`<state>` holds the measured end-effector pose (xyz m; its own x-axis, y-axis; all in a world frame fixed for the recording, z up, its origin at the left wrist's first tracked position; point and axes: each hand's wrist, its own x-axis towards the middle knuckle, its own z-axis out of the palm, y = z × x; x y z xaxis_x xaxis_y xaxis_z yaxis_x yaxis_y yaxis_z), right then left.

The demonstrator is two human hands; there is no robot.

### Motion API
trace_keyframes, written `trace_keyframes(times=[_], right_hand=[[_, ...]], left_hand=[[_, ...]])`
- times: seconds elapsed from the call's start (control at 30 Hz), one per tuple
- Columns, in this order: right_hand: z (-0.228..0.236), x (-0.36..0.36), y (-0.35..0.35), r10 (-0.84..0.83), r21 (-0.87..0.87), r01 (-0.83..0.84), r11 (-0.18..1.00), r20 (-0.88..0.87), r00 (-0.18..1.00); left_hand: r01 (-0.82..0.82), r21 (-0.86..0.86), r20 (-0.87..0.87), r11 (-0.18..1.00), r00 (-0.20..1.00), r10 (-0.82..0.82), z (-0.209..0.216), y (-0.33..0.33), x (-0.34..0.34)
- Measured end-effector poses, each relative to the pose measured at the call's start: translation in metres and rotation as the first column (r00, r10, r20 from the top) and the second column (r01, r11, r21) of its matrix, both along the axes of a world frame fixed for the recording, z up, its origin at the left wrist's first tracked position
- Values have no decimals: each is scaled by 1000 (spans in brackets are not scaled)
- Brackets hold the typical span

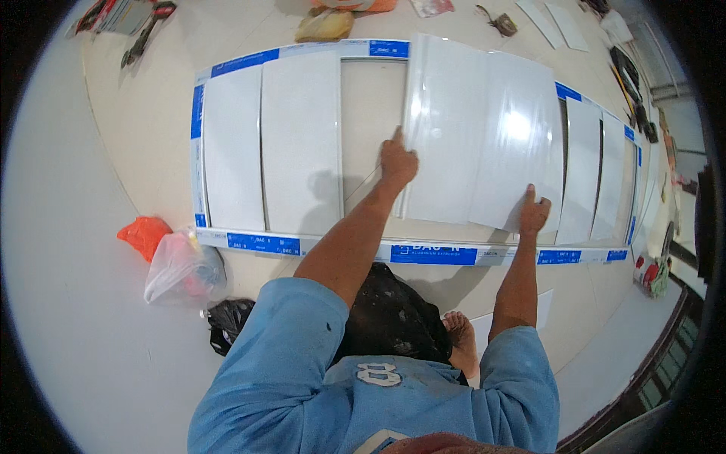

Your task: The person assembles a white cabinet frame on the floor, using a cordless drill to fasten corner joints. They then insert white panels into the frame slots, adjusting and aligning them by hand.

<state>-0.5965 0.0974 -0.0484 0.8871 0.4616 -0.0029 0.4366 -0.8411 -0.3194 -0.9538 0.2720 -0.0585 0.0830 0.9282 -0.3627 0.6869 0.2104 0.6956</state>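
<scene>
A wide, glossy white panel (446,129) lies over the right-centre part of a long frame (333,247) with blue and white film on its bars. My left hand (398,160) is closed at the panel's left edge, its index finger stretched along that edge and its thumb toward the top face. Lower right, my right hand (535,209) grips the panel near its bottom edge; part of its fingers is hidden. Left of the panel, a bay of the frame shows the bare floor. Two matt white panels (301,144) fill the bays further left.
Narrower white panels (582,170) sit in the frame's right end. Plastic bags (185,266) lie at the lower left, beside a black bag (229,324). Tools (144,30) rest at the far left, and loose white strips (556,26) at the far right. My bare foot (463,344) is near the frame.
</scene>
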Motion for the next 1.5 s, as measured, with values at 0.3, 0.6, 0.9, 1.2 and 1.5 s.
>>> trace_keyframes(times=[0.3, 0.6, 0.9, 1.2, 1.5], right_hand=[[-3, -237, 99, 588, 439, -393, 808, -650, 482], [-24, -452, 118, 439, 306, -453, 838, -870, 224], [-12, -431, 112, 413, 359, -271, 893, -893, 178], [-7, -419, 108, 332, 327, -85, 941, -942, 45], [-15, -364, 94, 372, 342, -163, 926, -900, 227]], left_hand=[[-21, 471, 165, 882, 984, -64, 12, -24, -205], [-70, 149, -413, 986, 902, 127, 35, -47, -380], [-131, 157, -282, 979, 944, 171, 45, -57, -334], [-153, 150, -298, 977, 935, 193, 16, -74, -320], [-222, -24, -76, 975, 973, 220, 32, -75, -275]])
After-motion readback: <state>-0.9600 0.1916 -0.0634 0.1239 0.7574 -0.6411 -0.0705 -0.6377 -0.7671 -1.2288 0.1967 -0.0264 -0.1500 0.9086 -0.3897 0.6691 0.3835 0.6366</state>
